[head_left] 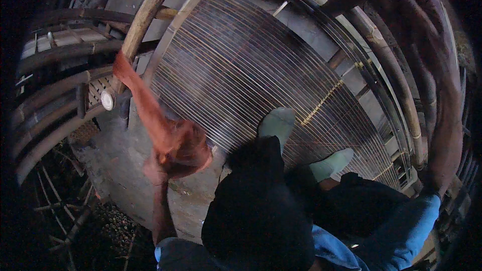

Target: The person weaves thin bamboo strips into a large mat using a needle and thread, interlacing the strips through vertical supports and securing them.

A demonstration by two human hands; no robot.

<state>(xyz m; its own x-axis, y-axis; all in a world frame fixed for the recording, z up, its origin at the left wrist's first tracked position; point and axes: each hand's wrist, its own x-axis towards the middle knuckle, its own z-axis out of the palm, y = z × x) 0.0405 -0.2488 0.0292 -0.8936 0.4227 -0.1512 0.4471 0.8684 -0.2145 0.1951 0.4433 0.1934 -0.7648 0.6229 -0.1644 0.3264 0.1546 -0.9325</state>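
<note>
My left hand, smeared by motion, is closed on an orange-red cloth. The bunched part hangs at the hand. A long twisted end stretches up and left to an upright bamboo pole, which it touches. In front of me spreads a curved panel of thin parallel slats, with a row of yellow ties across it. My right arm reaches up along the right side. My right hand, dark at the upper right, has fingers spread apart near a curved bamboo rail; whether they touch it is unclear.
My feet in pale green footwear are at the panel's lower edge. Bamboo rails and a round white object are at the left. Beneath lies a grey floor, with a pile of small round-ended pieces at the lower left.
</note>
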